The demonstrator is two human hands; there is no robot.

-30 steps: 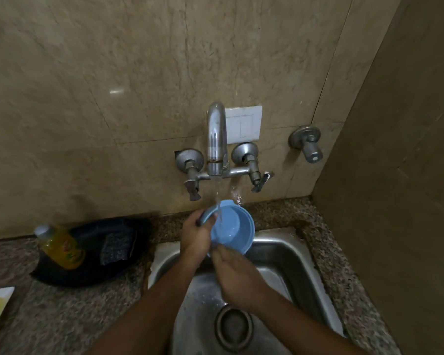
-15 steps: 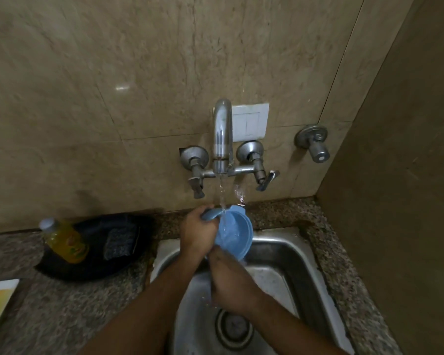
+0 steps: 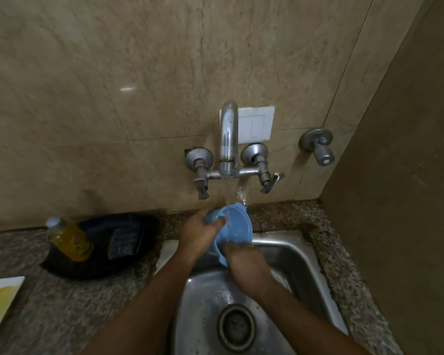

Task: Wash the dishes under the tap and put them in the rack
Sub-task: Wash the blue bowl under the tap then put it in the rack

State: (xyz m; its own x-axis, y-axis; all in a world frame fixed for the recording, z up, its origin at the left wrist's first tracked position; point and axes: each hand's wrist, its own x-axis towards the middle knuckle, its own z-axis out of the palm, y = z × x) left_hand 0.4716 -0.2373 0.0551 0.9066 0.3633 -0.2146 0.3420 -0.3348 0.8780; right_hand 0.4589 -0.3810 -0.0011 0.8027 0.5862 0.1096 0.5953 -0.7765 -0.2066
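A small blue plastic bowl [image 3: 235,226] is held tilted on its side under the running chrome tap [image 3: 228,139], above the back of the steel sink [image 3: 305,254]. My left hand [image 3: 199,234] grips the bowl's upper left rim. My right hand [image 3: 249,267] holds its lower edge from below, with the fingers hidden behind the rim. Water streams onto the bowl near my left fingers. No rack is in view.
A black tray [image 3: 100,262] on the granite counter, left of the sink, holds a yellow bottle [image 3: 71,240] and a dark scrub pad [image 3: 124,242]. A white and yellow plate [image 3: 0,303] lies at the far left edge. A side wall stands close on the right.
The bowl has turned from facing up towards me to standing on its side under the stream. My right hand has slid along its lower edge.
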